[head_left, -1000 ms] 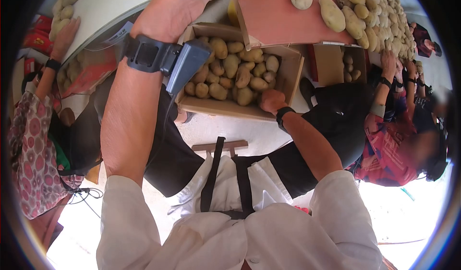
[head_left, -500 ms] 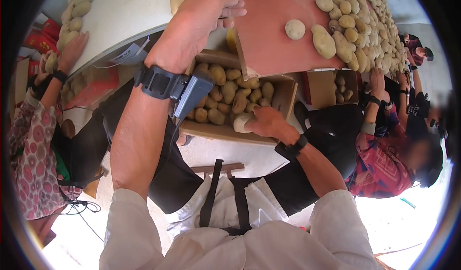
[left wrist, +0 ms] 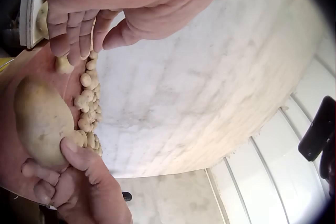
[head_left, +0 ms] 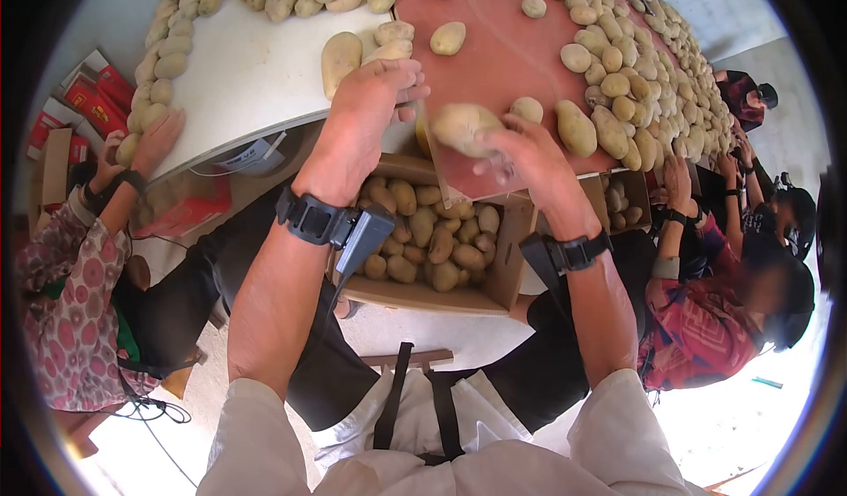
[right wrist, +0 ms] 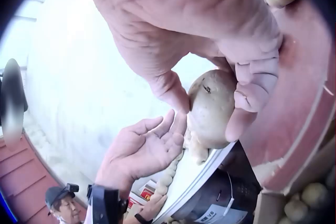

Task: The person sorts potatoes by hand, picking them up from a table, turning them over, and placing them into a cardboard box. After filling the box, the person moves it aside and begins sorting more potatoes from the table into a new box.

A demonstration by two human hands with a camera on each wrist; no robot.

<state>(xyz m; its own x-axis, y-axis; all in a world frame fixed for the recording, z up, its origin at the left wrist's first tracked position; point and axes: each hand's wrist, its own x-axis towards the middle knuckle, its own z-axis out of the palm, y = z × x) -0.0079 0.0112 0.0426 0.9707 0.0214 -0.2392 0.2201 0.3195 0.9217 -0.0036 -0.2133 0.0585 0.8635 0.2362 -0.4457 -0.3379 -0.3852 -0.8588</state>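
My right hand (head_left: 534, 161) grips a large pale potato (head_left: 460, 131) between thumb and fingers, above the near edge of the red board (head_left: 512, 46). In the right wrist view a small dark mark shows on this potato (right wrist: 212, 111). Facing it is my left hand (head_left: 371, 103), its fingers loosely bent with nothing held; its palm shows in the right wrist view. Just beyond the left hand, a big potato (head_left: 341, 62) and a few others lie on the white tabletop (head_left: 247, 81). Below both hands stands a cardboard box (head_left: 415, 297) of potatoes.
Potatoes (head_left: 626, 81) are heaped along the right side of the table, with a row (head_left: 168, 63) at its left edge. A second box (head_left: 635, 187) holds more potatoes. People work close by on the left (head_left: 88, 293) and right (head_left: 715, 311).
My right hand has come up out of the box with a potato and moved over the red board beside the left hand. The head view has tilted up, showing more of the table.
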